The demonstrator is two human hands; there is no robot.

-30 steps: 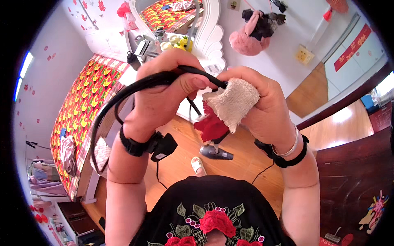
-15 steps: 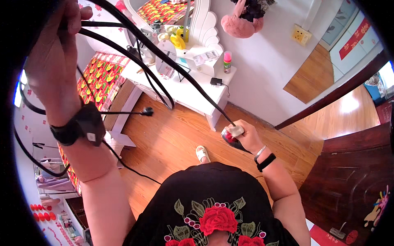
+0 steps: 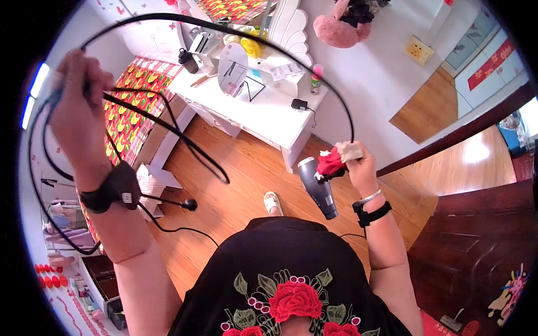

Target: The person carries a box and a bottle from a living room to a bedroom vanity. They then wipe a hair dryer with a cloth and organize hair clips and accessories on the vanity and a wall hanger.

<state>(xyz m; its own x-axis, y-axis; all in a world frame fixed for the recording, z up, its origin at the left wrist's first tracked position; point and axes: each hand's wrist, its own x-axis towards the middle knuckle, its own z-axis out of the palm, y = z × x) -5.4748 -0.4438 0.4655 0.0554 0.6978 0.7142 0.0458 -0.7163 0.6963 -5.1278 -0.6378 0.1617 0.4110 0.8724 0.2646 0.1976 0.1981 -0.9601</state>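
You stand over a wood-grain floor (image 3: 246,162), facing a white table (image 3: 272,123) near a pale wall (image 3: 358,89) with a yellowish socket plate (image 3: 419,50). On your left are a bed (image 3: 131,106) with a bright patterned cover and a bluish-white light strip (image 3: 39,81); on your right, a dark reddish-brown door (image 3: 476,224).
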